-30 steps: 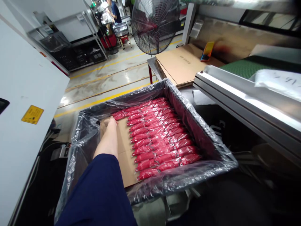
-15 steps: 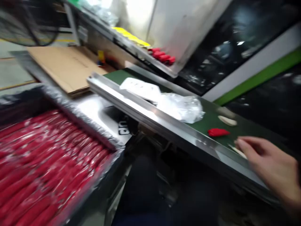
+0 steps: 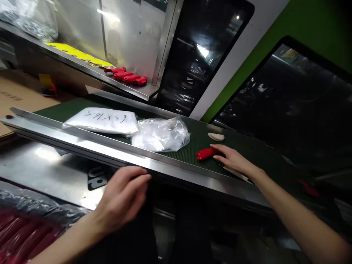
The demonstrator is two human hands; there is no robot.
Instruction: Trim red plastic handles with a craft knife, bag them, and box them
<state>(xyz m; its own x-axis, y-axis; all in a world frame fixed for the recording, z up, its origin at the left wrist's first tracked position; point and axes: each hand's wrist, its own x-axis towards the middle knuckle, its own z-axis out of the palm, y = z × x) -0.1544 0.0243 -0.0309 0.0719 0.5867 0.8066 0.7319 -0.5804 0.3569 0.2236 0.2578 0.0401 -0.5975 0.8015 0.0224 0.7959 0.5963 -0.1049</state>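
My right hand point(image 3: 233, 159) is over the green conveyor belt point(image 3: 192, 161), its thumb and fingers closed around the near end of a red plastic part point(image 3: 205, 154). The part lies on the belt. A slim knife-like tool point(image 3: 236, 173), partly hidden, lies under that hand by the metal rail. Just behind the part is a pale oval piece point(image 3: 216, 136). My left hand point(image 3: 123, 198) hangs in front of the metal rail point(image 3: 143, 161), fingers loosely bent and apart, with nothing seen in it. A clear plastic bag point(image 3: 162, 134) and a white packet with handwriting point(image 3: 104, 121) rest further left.
Several red parts point(image 3: 129, 77) and a yellow strip point(image 3: 77, 54) sit on a metal ledge behind the belt. At lower left is a lined box of wrapped red parts point(image 3: 24, 234). Cardboard point(image 3: 16, 95) lies left. A green-and-white machine with dark windows point(image 3: 247, 73) stands behind.
The view has turned right. My left hand has come into view in front of the rail. My right hand has moved from beside the slim tool onto the red plastic part.
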